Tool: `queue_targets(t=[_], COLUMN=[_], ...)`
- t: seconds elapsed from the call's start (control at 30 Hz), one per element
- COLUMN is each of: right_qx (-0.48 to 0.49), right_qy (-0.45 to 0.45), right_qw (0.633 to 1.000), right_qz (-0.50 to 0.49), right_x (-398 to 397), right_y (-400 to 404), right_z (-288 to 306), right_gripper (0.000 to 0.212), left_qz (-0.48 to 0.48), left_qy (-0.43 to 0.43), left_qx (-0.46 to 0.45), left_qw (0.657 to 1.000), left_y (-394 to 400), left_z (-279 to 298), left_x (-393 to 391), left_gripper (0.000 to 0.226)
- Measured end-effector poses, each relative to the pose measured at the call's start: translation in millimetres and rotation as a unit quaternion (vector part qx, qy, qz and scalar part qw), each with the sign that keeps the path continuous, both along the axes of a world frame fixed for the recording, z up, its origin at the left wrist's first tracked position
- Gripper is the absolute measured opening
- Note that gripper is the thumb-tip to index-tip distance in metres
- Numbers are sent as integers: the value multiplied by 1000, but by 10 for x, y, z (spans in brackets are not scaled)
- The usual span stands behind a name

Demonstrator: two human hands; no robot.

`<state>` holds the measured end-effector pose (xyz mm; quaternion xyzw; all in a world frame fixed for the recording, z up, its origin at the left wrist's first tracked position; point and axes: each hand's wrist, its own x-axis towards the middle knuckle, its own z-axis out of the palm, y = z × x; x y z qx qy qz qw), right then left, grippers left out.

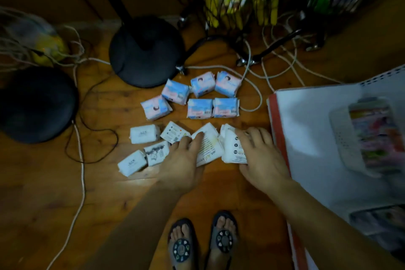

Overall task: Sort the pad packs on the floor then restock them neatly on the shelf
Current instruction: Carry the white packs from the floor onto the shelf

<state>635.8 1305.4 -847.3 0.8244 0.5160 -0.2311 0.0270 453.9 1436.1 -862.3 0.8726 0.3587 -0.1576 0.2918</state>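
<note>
Several pad packs lie on the wooden floor in two groups. Blue-and-pink packs [200,108] form the far cluster. White packs [144,134] lie in a nearer row. My left hand [183,160] rests with straight fingers on a white pack [210,148] in the middle of that row. My right hand [260,155] lies over the rightmost white pack [231,149], fingers spread across its top and thumb low at its near side. The white shelf [306,129] with an orange edge stands right of my right hand and holds a basket of colourful packs [372,136].
Two black round stand bases [144,50] [32,103] sit at the left and back. White and black cables [81,160] trail across the floor. A wire rack on castors [241,2] stands behind the packs. My feet in sandals [203,241] are below.
</note>
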Motion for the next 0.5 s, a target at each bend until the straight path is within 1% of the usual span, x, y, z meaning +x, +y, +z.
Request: queue_targets(t=[0.13, 0.3, 0.5], right_qx=[34, 75, 130], right_qy=[-23, -46, -97], right_qw=[999, 996, 987], right_qz=[1, 10, 17], right_x=[117, 276, 516], right_y=[74, 92, -35], right_z=[1012, 2299, 3830], right_gripper=[89, 87, 86], left_qz=[-33, -59, -99], left_qy=[-50, -72, -114], left_qx=[23, 45, 103], left_qw=[998, 995, 983], left_y=[211, 402, 523], left_z=[1004, 2367, 4010], left_x=[131, 324, 607], left_gripper=[84, 88, 86])
